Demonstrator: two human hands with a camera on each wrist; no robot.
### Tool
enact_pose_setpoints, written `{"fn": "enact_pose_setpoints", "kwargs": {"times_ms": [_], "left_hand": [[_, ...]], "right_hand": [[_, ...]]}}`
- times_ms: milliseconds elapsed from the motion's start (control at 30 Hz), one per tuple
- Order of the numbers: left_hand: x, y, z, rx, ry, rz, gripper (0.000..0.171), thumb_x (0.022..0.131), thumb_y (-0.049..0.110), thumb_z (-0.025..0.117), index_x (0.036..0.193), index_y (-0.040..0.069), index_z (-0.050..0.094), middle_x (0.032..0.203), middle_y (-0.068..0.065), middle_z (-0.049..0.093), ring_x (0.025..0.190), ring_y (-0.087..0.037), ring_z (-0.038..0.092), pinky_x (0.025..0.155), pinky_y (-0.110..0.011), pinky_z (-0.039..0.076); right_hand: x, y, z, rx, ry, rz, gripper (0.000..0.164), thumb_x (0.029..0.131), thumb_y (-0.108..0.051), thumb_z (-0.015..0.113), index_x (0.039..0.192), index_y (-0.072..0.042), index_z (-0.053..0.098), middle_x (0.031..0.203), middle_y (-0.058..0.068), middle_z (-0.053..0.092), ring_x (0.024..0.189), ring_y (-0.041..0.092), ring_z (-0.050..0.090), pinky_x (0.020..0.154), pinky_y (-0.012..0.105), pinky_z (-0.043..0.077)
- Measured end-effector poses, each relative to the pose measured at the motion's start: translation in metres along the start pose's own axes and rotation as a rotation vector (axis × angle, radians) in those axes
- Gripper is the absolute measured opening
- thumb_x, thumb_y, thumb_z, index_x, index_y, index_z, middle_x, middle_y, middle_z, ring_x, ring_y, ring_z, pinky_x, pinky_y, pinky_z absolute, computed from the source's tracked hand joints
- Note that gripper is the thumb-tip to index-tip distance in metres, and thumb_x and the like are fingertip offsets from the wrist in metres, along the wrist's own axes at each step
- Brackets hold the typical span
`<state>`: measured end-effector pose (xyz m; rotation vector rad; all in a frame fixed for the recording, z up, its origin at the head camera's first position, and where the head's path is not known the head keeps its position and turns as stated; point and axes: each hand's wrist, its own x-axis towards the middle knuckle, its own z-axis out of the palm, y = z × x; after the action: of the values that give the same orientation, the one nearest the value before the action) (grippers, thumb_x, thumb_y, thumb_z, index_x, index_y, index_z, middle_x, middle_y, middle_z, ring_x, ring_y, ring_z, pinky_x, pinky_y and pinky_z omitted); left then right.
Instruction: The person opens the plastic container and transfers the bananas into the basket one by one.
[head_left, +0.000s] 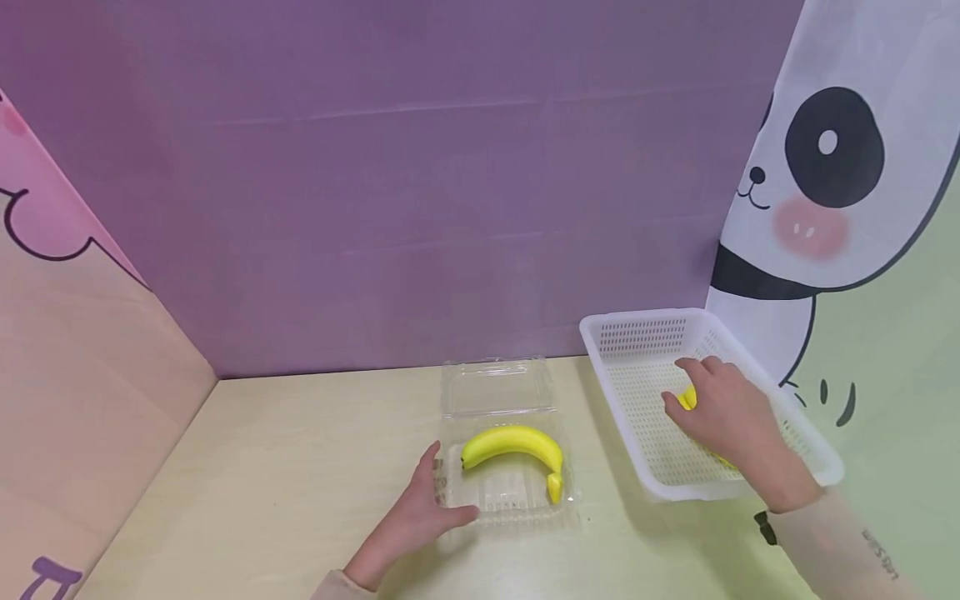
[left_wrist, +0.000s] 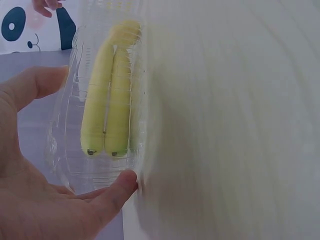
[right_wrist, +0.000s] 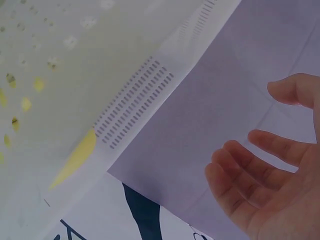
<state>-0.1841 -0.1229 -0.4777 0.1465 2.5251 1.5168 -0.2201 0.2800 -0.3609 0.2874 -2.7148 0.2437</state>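
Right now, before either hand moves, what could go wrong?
1. The right hand partly hides the yellow item in the white basket, so a grasp judged from the head view may miss.
2. The clear container looks thin; a harder push from the left hand might bend or slide it.
3. The bananas lie near its right wall, so the open lid might catch.

Beige sleeves, grey lettering
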Motion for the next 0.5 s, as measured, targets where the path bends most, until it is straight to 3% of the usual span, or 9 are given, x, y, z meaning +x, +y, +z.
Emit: {"fn": "enact_pose_setpoints", "kwargs": {"times_ms": [500], "left_hand": [[0.001, -0.002, 0.0, -0.001, 0.003, 0.005, 0.119, 0.078, 0.029, 0.088, 0.162, 0.006, 0.007, 0.159, -0.029, 0.028, 0.14, -0.05, 0.037, 0.108, -0.066, 0.035]], "right_hand": [[-0.007, -0.018, 0.003, 0.066, 0.042, -0.039, 0.044, 0.087, -0.025, 0.071, 0.121, 0.003, 0.065, 0.106, 0.024, 0.065, 0.09, 0.042, 0.063, 0.063, 0.055, 0.053]]}}
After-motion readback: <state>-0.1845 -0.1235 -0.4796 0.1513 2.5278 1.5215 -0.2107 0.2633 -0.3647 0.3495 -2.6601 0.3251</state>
